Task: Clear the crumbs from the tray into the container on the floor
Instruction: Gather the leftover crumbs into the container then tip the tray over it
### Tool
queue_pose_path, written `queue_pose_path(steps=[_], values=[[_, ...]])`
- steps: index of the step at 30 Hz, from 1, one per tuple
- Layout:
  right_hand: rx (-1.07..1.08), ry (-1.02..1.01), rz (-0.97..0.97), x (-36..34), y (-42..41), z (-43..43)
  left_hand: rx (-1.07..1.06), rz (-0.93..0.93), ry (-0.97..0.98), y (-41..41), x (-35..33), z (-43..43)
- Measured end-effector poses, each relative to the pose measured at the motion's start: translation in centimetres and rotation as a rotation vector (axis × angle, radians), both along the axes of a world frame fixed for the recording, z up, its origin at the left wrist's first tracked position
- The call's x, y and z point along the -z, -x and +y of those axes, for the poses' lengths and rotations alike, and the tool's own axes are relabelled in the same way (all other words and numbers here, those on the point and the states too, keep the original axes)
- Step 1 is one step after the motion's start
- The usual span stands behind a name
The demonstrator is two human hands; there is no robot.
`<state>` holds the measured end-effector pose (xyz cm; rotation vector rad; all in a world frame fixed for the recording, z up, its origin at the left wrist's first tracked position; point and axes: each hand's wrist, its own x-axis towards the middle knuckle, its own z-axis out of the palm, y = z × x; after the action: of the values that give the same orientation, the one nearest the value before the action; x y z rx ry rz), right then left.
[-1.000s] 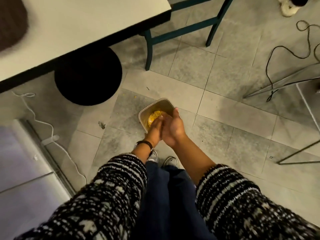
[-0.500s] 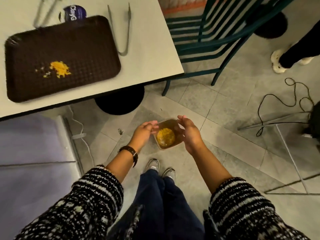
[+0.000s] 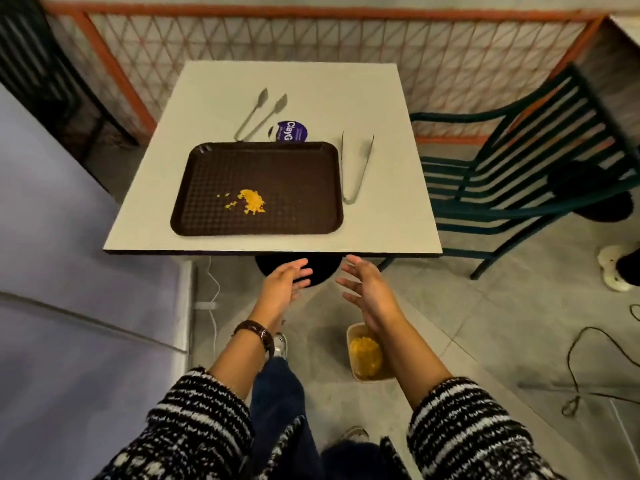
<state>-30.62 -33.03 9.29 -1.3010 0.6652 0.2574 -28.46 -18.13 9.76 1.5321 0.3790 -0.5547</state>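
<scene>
A dark brown tray (image 3: 298,188) lies on the white table (image 3: 388,209) and holds a small heap of yellow crumbs (image 3: 252,201) left of its middle. On the floor below, a beige container (image 3: 356,372) with yellow crumbs inside stands partly behind my right forearm. My left hand (image 3: 285,280) and my right hand (image 3: 367,287) hover side by side just below the table's near edge, fingers spread and straight, palms facing each other, holding nothing.
Two metal tongs (image 3: 258,114) (image 3: 356,168) and a purple lid (image 3: 290,131) lie on the table beyond and beside the tray. A green chair (image 3: 512,174) stands at the right. Cables (image 3: 595,362) trail on the floor at the right; a grey surface (image 3: 69,306) fills the left.
Both hands left the container on the floor and rose toward the table edge, opening out. The view tilted up from the floor to the whole table.
</scene>
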Motion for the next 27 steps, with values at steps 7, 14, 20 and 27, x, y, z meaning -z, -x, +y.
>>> queue_pose_path(steps=[7, 14, 20, 27], values=[[-0.060, 0.028, -0.019, -1.6, -9.9, 6.3, -0.049, -0.027, -0.021, -9.2, -0.9, 6.0], [-0.083, 0.160, -0.026, -0.6, -18.5, 10.9, 0.003, 0.023, -0.042, -17.9, -0.6, 11.4], [-0.139, 0.383, -0.016, 1.8, -24.1, 10.7, 0.011, 0.058, -0.030, -22.3, 0.6, 13.6], [-0.411, 0.778, -0.097, 4.1, -32.6, 7.2, -0.017, 0.105, -0.029, -24.1, 2.1, 14.5]])
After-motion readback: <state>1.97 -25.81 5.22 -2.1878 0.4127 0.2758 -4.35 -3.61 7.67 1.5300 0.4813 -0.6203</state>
